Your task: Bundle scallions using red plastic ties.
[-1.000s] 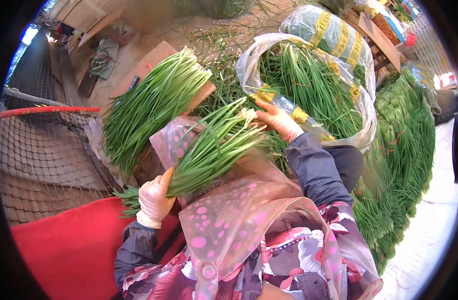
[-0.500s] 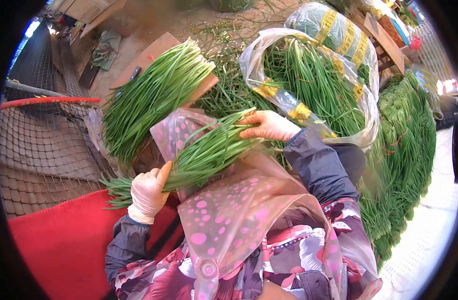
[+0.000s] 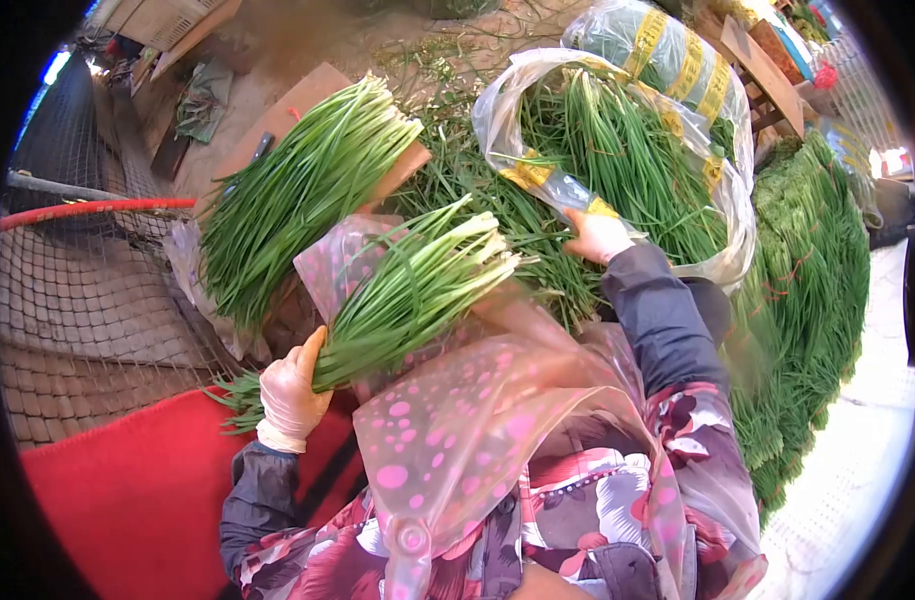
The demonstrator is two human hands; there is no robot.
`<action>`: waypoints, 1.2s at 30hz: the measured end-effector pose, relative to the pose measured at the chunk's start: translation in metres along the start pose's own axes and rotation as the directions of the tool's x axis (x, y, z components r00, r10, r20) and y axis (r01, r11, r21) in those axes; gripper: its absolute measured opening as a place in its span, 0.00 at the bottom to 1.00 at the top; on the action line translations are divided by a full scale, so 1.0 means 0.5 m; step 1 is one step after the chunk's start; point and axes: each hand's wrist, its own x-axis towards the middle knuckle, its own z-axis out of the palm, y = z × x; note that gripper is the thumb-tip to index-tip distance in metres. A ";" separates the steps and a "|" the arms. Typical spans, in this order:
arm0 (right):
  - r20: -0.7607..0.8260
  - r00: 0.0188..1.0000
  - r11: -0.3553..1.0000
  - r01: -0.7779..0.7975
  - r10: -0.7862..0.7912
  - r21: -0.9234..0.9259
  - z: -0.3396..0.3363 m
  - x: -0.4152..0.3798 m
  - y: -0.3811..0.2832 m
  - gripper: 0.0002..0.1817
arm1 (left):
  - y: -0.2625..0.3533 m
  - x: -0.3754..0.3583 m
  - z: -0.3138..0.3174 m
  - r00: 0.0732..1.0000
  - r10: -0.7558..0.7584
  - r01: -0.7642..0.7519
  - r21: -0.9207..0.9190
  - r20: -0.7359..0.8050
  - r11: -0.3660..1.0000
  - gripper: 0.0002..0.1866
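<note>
My left hand (image 3: 294, 392), in a pale glove with orange-stained fingers, is closed around the leafy end of a bunch of garlic chives (image 3: 418, 295). The bunch lies slanted over my lap, on a pink-spotted plastic apron (image 3: 428, 430), its pale cut ends fanned toward the upper right. My right hand (image 3: 600, 237), gloved too, is apart from the bunch, by the near rim of a clear plastic bag (image 3: 498, 110). Its fingers point left and look apart, with nothing visible in them. Inside that bag are more chives (image 3: 618, 160).
A larger chive pile (image 3: 303, 200) rests on a board (image 3: 323, 85), beside a dark-handled knife (image 3: 263, 146). Loose chives (image 3: 448, 180) litter the ground ahead. Stacked chives (image 3: 803, 290) line the right side. Netting with a red rim (image 3: 98, 211) and red cloth (image 3: 128, 490) are at left.
My right hand has let go of the bunch's cut ends and moved right, toward the bag. The cut ends have spread apart. My left hand keeps its hold.
</note>
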 end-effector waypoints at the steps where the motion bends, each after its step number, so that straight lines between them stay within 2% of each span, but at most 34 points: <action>1: -0.044 0.990 0.932 0.139 -0.132 0.336 -0.016 -0.003 -0.058 0.43 | -0.006 -0.005 0.008 1.000 0.020 -0.020 -0.012 -0.013 1.000 0.39; 3: 0.165 0.919 0.729 0.164 -0.357 0.665 -0.013 0.021 -0.114 0.51 | -0.014 -0.004 0.023 0.998 0.043 -0.043 -0.016 -0.038 0.999 0.38; 4: 0.251 0.851 0.717 0.190 -0.460 0.671 -0.024 0.017 -0.166 0.45 | -0.016 -0.004 0.026 0.997 0.055 -0.057 -0.036 -0.048 0.998 0.38; 6: 0.218 0.724 0.678 0.434 -0.654 0.593 0.019 0.060 -0.190 0.34 | -0.024 -0.010 0.030 0.997 0.061 -0.064 -0.051 -0.050 0.997 0.38; 7: 0.219 0.721 0.676 0.434 -0.657 0.596 0.025 0.063 -0.196 0.34 | -0.029 -0.014 0.033 0.999 0.045 -0.046 -0.047 -0.009 0.998 0.37; 8: 0.252 0.822 0.629 0.158 -0.511 0.761 0.027 0.058 -0.199 0.28 | -0.032 -0.014 0.034 0.999 0.033 -0.032 -0.045 0.029 0.999 0.36; 9: 0.328 0.873 0.496 -0.118 -0.361 0.860 0.021 0.049 -0.218 0.22 | -0.030 -0.014 0.033 0.999 0.025 -0.024 -0.042 0.025 0.999 0.36; 10: 0.202 0.901 0.388 -0.041 -0.384 0.921 0.022 0.026 -0.237 0.16 | -0.025 -0.012 0.028 0.999 0.004 0.000 -0.094 0.044 0.996 0.34; 12: 0.154 0.949 0.558 0.027 -0.275 0.829 0.026 0.020 -0.246 0.12 | -0.020 -0.004 0.027 0.998 -0.005 0.013 -0.144 0.055 0.989 0.33; 13: 0.009 0.973 0.548 0.123 -0.232 0.827 0.057 0.029 -0.235 0.10 | -0.015 -0.006 0.028 0.997 -0.048 0.061 -0.227 0.062 0.972 0.32; 14: 0.009 0.973 0.548 0.123 -0.232 0.827 0.068 0.041 -0.215 0.10 | -0.010 -0.009 0.029 0.993 -0.094 0.113 -0.306 0.075 0.945 0.30; 16: -0.011 0.996 0.565 0.057 -0.084 0.823 0.055 0.039 -0.198 0.09 | 0.007 0.001 0.021 0.989 -0.102 0.132 -0.346 0.103 0.929 0.29; 17: -0.047 0.996 0.658 0.085 -0.075 0.748 0.051 0.034 -0.193 0.13 | 0.015 0.006 0.015 0.985 -0.110 0.152 -0.380 0.130 0.912 0.28; 18: -0.176 0.979 0.608 0.078 0.105 0.790 0.013 0.023 -0.174 0.15 | 0.022 0.007 0.015 0.985 -0.111 0.153 -0.383 0.130 0.911 0.28; 19: -0.348 0.928 0.585 0.209 0.134 0.783 -0.004 0.021 -0.143 0.16 | 0.026 0.007 0.013 0.985 -0.107 0.149 -0.368 0.132 0.918 0.28; 20: -0.328 0.939 0.640 0.186 0.108 0.745 -0.006 0.028 -0.126 0.16 | 0.028 0.008 0.013 0.985 -0.103 0.145 -0.354 0.135 0.924 0.28; 21: -0.504 0.811 0.506 0.314 0.297 0.803 -0.028 0.050 -0.021 0.16 | 0.023 0.001 0.013 0.985 -0.104 0.146 -0.352 0.135 0.925 0.28; 22: -0.389 0.809 0.440 0.184 0.441 0.879 -0.075 -0.009 -0.038 0.13 | 0.012 -0.010 0.017 0.986 -0.113 0.150 -0.340 0.125 0.928 0.28; 23: -0.459 0.790 0.760 -0.014 0.407 0.650 -0.060 0.029 0.118 0.16 | 0.005 -0.018 0.023 0.986 -0.123 0.153 -0.331 0.110 0.931 0.29; 24: -0.460 0.787 0.773 -0.034 0.411 0.633 -0.063 0.019 0.111 0.18 | 0.001 -0.023 0.026 0.986 -0.123 0.153 -0.331 0.110 0.931 0.29; 25: -0.499 0.808 0.938 -0.182 0.313 0.294 -0.043 -0.003 0.115 0.17 | -0.003 -0.027 0.029 0.982 -0.155 0.182 -0.344 0.107 0.921 0.29; 26: -0.411 0.875 0.960 -0.281 0.254 -0.003 -0.020 -0.011 0.131 0.15 | -0.004 -0.031 0.032 0.977 -0.185 0.211 -0.356 0.105 0.910 0.29; 27: -0.300 0.927 0.896 -0.317 0.225 -0.310 -0.001 -0.015 0.144 0.14 | -0.006 -0.035 0.039 0.977 -0.185 0.211 -0.356 0.105 0.910 0.29; 28: -0.299 0.928 0.897 -0.316 0.224 -0.310 0.015 -0.031 0.139 0.14 | -0.008 -0.039 0.047 0.968 -0.226 0.250 -0.421 0.108 0.872 0.29; 29: -0.109 0.972 0.831 -0.233 0.206 -0.505 0.034 -0.039 0.129 0.14 | -0.010 -0.041 0.051 0.956 -0.272 0.291 -0.481 0.110 0.827 0.28; 30: 0.083 0.971 0.739 -0.114 0.225 -0.664 0.046 -0.043 0.116 0.18 | -0.009 -0.042 0.054 0.956 -0.272 0.291 -0.481 0.111 0.827 0.28; 32: 0.031 0.999 0.917 0.038 -0.028 -0.397 0.006 -0.061 -0.008 0.32 | -0.004 -0.042 0.053 0.922 -0.343 0.381 -0.581 0.181 0.719 0.28; 33: -0.030 0.981 0.955 0.179 -0.192 -0.238 0.008 -0.051 -0.013 0.37 | 0.001 -0.042 0.055 0.922 -0.343 0.381 -0.581 0.181 0.719 0.28; 34: -0.119 0.935 0.942 0.327 -0.334 -0.077 0.012 -0.043 -0.021 0.43 | 0.006 -0.041 0.052 0.908 -0.365 0.412 -0.605 0.207 0.681 0.28; 35: -0.149 0.920 0.890 0.389 -0.363 0.236 0.022 -0.029 -0.038 0.39 | 0.009 -0.033 0.047 0.896 -0.379 0.435 -0.625 0.232 0.648 0.28; 36: -0.177 0.904 0.746 0.421 -0.388 0.515 0.019 -0.021 -0.090 0.36 | 0.014 -0.035 0.049 0.896 -0.379 0.436 -0.625 0.232 0.648 0.28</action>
